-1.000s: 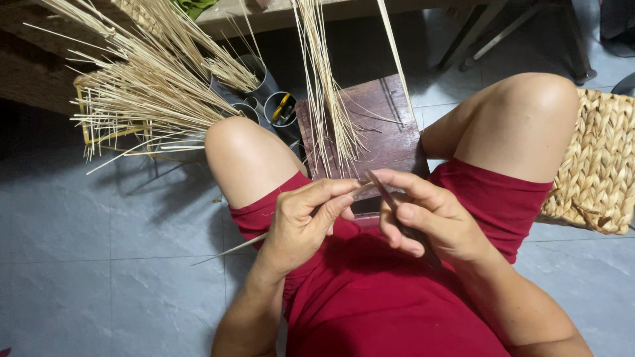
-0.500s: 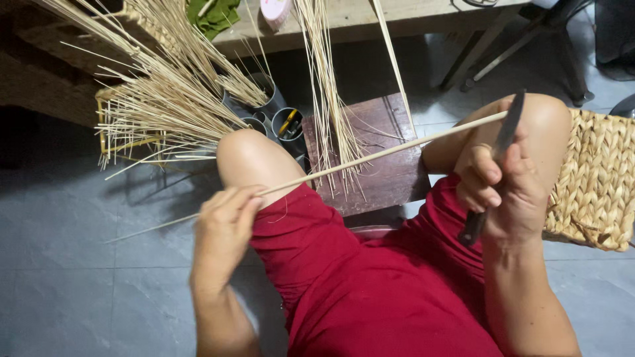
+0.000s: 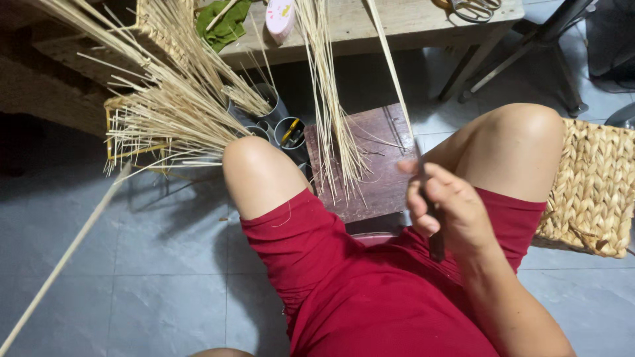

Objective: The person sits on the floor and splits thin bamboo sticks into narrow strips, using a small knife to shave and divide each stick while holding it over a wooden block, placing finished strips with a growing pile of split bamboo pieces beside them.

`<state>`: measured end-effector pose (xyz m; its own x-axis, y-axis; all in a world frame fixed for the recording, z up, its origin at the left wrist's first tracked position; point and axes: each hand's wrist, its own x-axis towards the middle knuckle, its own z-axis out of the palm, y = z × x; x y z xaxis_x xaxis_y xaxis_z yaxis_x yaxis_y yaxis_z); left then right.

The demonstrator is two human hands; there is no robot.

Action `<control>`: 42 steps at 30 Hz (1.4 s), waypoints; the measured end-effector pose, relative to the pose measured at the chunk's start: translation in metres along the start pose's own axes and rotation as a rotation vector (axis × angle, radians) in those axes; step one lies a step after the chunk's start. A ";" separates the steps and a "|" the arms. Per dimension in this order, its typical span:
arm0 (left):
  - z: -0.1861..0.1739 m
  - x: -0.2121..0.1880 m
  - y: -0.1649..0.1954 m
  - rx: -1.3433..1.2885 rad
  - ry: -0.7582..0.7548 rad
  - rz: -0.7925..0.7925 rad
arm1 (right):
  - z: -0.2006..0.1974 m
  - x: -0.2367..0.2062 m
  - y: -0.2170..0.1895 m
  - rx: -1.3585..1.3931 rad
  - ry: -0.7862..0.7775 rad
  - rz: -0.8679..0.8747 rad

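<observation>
Grey tiled floor [image 3: 132, 277] beneath a seated person in red shorts [image 3: 370, 284], with a wooden table [image 3: 410, 26] along the 12 o'clock edge. The right hand [image 3: 443, 208] rests over the right thigh, its fingers curled tight around a dark knife [image 3: 433, 218] whose blade rises at 12 o'clock of the fist and whose handle end shows below it at 6 o'clock. The left hand is out of view.

Change from half a second earlier: the left hand, then on the left thigh pinching a long strip, has left the picture; the long pale strip [image 3: 63, 261], then stretched across both knees, now lies well apart from the right hand, slanting from 9 o'clock of the left knee down to the lower-left corner. The right hand has dropped lower and nearer the lap, with the knife gripped as before.

Outward at 11 o'clock of the hand, a dark wooden stool [image 3: 377, 165] stands between the knees, with a hanging bundle of thin strips [image 3: 327, 99] falling across its top. At 10 o'clock, round tins [image 3: 281, 125] sit on the floor; one holds a yellow-handled tool [image 3: 290, 131], while the contents of the others cannot be told. Farther at 10 o'clock, a splayed sheaf of strips [image 3: 172, 106] spreads from a part-woven basket [image 3: 162, 23]. At 3 o'clock, just beside the right thigh, lies a woven mat [image 3: 592, 192]. On the table are a green cloth [image 3: 228, 23], a pink-and-white object [image 3: 281, 14] and scissors [image 3: 473, 8].
</observation>
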<state>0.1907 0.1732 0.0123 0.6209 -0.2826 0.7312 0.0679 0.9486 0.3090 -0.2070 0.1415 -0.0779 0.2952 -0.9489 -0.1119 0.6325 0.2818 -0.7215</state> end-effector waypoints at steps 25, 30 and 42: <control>-0.019 -0.124 -0.023 0.363 -0.423 -1.368 | 0.026 0.004 0.027 -0.146 0.005 0.065; 0.053 -0.110 -0.019 0.682 -0.821 -0.581 | 0.040 0.002 0.035 -0.227 -0.096 0.113; 0.094 -0.104 -0.063 0.386 -0.940 -0.921 | 0.047 -0.013 0.009 -0.343 -0.185 0.000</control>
<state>0.0487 0.1296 -0.0265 -0.2991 -0.9191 0.2566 -0.1523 0.3115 0.9380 -0.1713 0.1632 -0.0505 0.4393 -0.8983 -0.0097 0.3656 0.1886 -0.9115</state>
